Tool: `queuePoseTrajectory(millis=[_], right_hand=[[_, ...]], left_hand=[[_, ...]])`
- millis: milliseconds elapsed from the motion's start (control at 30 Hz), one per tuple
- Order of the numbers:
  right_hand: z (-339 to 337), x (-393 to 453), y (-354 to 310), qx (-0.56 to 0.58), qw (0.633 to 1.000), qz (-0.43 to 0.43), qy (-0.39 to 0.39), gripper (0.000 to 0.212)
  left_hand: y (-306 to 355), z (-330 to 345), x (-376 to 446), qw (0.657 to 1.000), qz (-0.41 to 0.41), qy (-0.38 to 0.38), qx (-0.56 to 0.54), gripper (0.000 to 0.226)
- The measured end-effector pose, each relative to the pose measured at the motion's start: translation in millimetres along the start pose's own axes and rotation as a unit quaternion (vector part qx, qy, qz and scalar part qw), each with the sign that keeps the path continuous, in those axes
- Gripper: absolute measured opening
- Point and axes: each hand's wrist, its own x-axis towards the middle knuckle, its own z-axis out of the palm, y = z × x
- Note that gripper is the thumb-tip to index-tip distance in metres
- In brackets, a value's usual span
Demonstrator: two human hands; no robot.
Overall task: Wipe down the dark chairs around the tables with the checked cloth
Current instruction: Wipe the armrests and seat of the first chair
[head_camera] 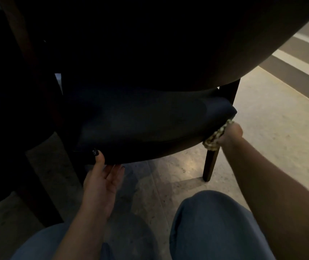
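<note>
Low viewpoint, person crouched in front of a dark chair (146, 117), both knees in blue jeans (211, 222) at the bottom of the head view.

Right hand (231, 133): fist clamped on the bunched checked cloth (216, 135), pressing it against the right front corner of the seat, just above the right front chair leg (211, 162). Cloth is wadded between the hand and the seat edge; only a strip of the cream/dark check shows. The fingers are hidden behind the cloth and the back of the hand.

Left hand (101, 177): holds the front left edge of the seat. Thumb on top of the seat edge, dark polish on the nail; other fingers run underneath the rim and are mostly out of sight. Palm faces up and to the right.

Hands are well apart, one at each front corner of the seat.

Chair: dark upholstered seat cushion, curved backrest (187, 44) filling the top of the view, dark wooden legs. Right rear leg visible behind the seat on the right. Left side of the view is very dark; a second dark furniture leg (42, 177) stands there, can't tell what it belongs to.

Floor (262, 128): pale speckled stone tiles, brighter on the right. Light and grey stripes run across the top right corner.
</note>
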Motion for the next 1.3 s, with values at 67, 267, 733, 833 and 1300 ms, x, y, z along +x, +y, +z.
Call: queuePoseTrajectory(millis=[67, 267, 733, 833, 1300], right_hand=[[4.3, -20.3, 13.5, 0.066, 0.996, 0.061, 0.003, 0.038], [13.4, -100.1, 46.3, 0.029, 0.996, 0.08, -0.011, 0.037], [-9.4, -213.1, 122.5, -0.196, 0.934, -0.013, -0.298, 0.03], [-1.3, -232.0, 110.3, -0.134, 0.876, -0.258, -0.386, 0.04], [58.7, -164.8, 143.8, -0.439, 0.278, -0.723, -0.454, 0.038]], left_hand=[[0.3, -2.3, 3.5, 1.0, -0.005, -0.003, 0.01, 0.069], [-3.1, -3.1, 7.1, 1.0, -0.003, -0.015, -0.006, 0.076], [-4.9, -5.7, 1.8, 0.996, -0.069, -0.033, 0.042, 0.105], [1.1, -1.2, -7.9, 0.998, -0.046, -0.028, 0.04, 0.057], [10.5, 11.8, -14.1, 0.979, -0.044, 0.01, -0.2, 0.072]])
